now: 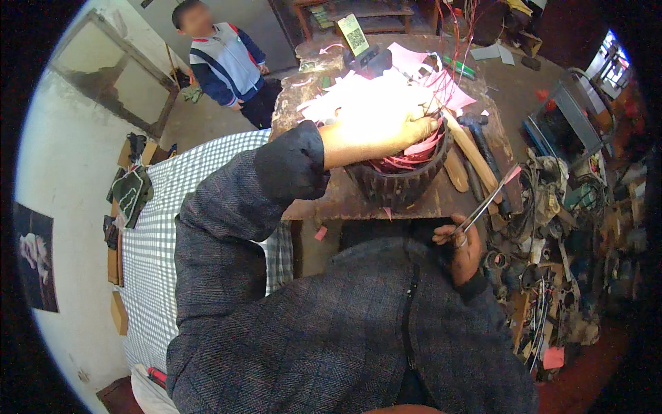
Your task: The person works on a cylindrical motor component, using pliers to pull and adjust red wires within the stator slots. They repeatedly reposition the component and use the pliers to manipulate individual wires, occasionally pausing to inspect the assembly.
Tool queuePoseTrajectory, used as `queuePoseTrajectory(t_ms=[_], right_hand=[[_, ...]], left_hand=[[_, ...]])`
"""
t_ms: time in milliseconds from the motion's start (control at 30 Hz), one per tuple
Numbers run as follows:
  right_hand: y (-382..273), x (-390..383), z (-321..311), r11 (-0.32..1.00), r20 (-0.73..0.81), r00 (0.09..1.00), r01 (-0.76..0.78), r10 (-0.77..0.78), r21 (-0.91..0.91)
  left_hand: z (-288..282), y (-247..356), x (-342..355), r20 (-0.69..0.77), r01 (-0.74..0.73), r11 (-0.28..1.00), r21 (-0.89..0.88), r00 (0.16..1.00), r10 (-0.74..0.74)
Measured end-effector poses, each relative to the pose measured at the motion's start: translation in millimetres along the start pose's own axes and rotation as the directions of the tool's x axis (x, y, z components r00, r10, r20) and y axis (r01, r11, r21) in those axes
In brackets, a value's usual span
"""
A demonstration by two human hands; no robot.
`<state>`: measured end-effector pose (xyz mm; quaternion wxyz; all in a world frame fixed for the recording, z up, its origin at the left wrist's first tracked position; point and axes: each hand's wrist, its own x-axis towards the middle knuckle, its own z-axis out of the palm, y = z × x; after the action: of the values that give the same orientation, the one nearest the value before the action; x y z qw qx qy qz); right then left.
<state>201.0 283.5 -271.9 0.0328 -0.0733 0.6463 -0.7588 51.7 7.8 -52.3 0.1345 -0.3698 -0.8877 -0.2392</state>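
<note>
A dark ribbed tub (400, 183) stands at the table's front edge, with pink paper strips (420, 153) and dark red material inside. My left hand (414, 130) reaches over its rim, fingers curled together. Glare washes out most of this hand, so what it grips does not show. Lower right, just off the table edge, my right hand (460, 248) is closed round the handles of long metal scissors (488, 201). The blades point up and away, with a small pink scrap (513, 173) at the tip. Pink paper sheets (408, 58) lie behind the tub.
Wooden handles (472, 153) and a hammer (473, 121) lie on the worn wooden table (317, 200) right of the tub. Thin red wires (469, 27) rise at the back. Cluttered tools and cables (545, 234) fill the right side. A person (231, 62) stands far left, beyond the checked cloth (158, 241).
</note>
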Motion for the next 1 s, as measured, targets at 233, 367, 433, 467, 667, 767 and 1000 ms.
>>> queuePoseTrajectory(t_ms=[233,367,433,467,667,767,1000], right_hand=[[-0.7,1.7,0.1,1.000,-0.031,1.000,0.005,-0.006,-0.013],[4.6,2.2,-1.3,0.999,-0.032,0.999,0.012,-0.011,0.030],[7.2,3.0,-1.7,0.999,-0.040,0.999,-0.025,0.027,0.034],[7.7,3.5,-2.2,0.999,-0.056,0.998,-0.033,0.035,0.036],[5.0,5.9,-6.4,0.999,0.041,0.999,0.025,-0.027,0.047],[9.3,3.5,-7.0,0.998,0.024,0.999,0.035,-0.036,0.049],[23.4,-14.0,1.0,0.987,-0.069,0.996,-0.042,0.054,0.156]], left_hand=[[2.1,1.2,6.2,0.110,0.179,0.972,-0.150,0.980,-0.163],[4.8,2.6,4.9,0.086,0.154,0.965,-0.211,0.987,-0.139],[7.9,1.4,4.0,0.060,0.167,0.949,-0.267,0.986,-0.156],[9.3,1.0,3.9,0.051,0.164,0.948,-0.273,0.986,-0.156],[7.4,6.7,10.2,0.046,0.158,0.932,-0.327,0.987,-0.151],[9.7,5.6,11.2,0.009,0.094,0.938,-0.334,0.995,-0.097],[13.9,-5.4,-8.8,-0.045,-0.135,0.983,-0.123,0.990,0.130]])
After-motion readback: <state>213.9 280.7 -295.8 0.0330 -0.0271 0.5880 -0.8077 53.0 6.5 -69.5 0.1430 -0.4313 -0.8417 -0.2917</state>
